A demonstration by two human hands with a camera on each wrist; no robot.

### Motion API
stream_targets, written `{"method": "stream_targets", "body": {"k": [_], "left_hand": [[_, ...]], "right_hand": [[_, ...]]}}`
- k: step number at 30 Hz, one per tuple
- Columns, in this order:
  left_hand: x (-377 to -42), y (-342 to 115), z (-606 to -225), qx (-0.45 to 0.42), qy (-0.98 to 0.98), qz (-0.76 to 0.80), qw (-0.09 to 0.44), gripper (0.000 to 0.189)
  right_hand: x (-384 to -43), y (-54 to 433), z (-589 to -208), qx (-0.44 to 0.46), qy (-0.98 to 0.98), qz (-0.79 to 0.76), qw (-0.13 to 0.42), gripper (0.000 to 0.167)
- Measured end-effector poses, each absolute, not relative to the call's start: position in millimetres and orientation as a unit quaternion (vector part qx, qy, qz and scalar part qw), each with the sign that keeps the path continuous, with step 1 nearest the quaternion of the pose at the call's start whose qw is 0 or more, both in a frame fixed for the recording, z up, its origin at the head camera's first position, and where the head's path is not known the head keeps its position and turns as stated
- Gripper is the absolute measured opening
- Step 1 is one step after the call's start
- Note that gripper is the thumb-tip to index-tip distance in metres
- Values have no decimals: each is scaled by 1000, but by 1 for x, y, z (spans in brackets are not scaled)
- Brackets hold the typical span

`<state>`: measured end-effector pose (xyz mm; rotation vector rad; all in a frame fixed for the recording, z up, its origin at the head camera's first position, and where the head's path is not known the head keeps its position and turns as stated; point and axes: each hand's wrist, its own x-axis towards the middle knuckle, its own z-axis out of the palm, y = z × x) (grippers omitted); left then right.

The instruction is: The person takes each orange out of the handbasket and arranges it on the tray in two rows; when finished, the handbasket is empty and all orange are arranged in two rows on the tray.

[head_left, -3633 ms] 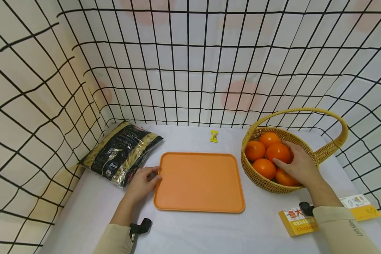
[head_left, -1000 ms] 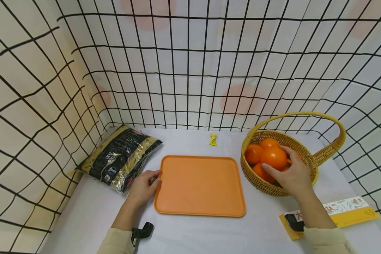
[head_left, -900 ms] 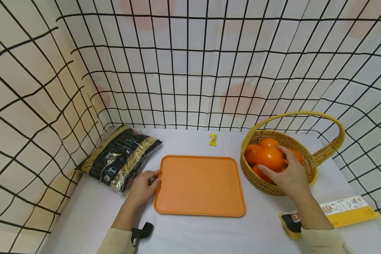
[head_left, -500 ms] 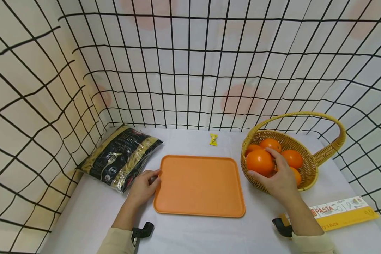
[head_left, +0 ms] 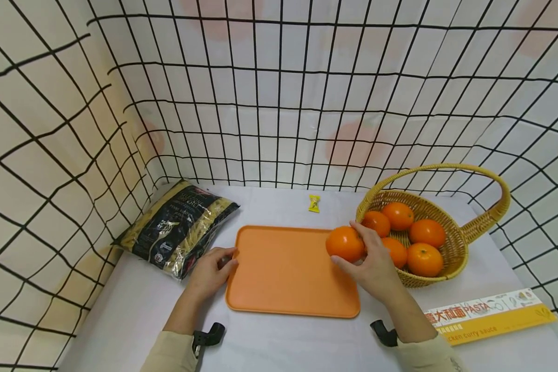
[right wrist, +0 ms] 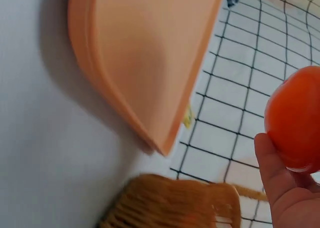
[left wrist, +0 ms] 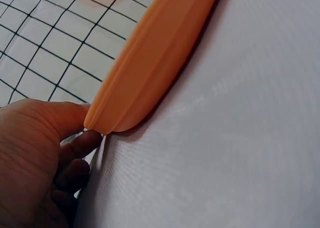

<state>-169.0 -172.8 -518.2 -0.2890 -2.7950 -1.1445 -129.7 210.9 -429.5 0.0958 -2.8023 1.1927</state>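
Observation:
In the head view my right hand [head_left: 374,268] holds an orange [head_left: 345,244] between thumb and fingers above the right edge of the orange tray [head_left: 288,274]. The right wrist view shows the same orange [right wrist: 297,118] raised off the tray. My left hand [head_left: 210,271] is at the tray's left edge; in the left wrist view its thumb and index finger pinch the rim of the tray [left wrist: 145,62]. Several more oranges [head_left: 424,260] lie in the wicker basket [head_left: 455,268] beside the right hand.
A black and gold pasta bag [head_left: 176,227] lies at the back left. A small yellow wrapped candy [head_left: 314,203] is behind the tray. At the front right lies a white and yellow pasta box [head_left: 493,315], partly behind the right forearm. Black wire mesh [head_left: 279,103] surrounds the table.
My right hand has lifted one orange out of the basket and carried it left to the tray's right edge. The left hand has stayed at the tray's left edge.

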Motion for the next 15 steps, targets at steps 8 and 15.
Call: {"method": "stream_targets", "body": {"k": [8, 15], "left_hand": [[-168, -173, -518, -94, -920, -376, 56, 34], [-168, -173, -517, -93, -920, -376, 54, 33]], "right_hand": [[-144, 191, -451, 36, -915, 400, 17, 90], [-151, 171, -461, 67, -917, 394, 8, 88]]}}
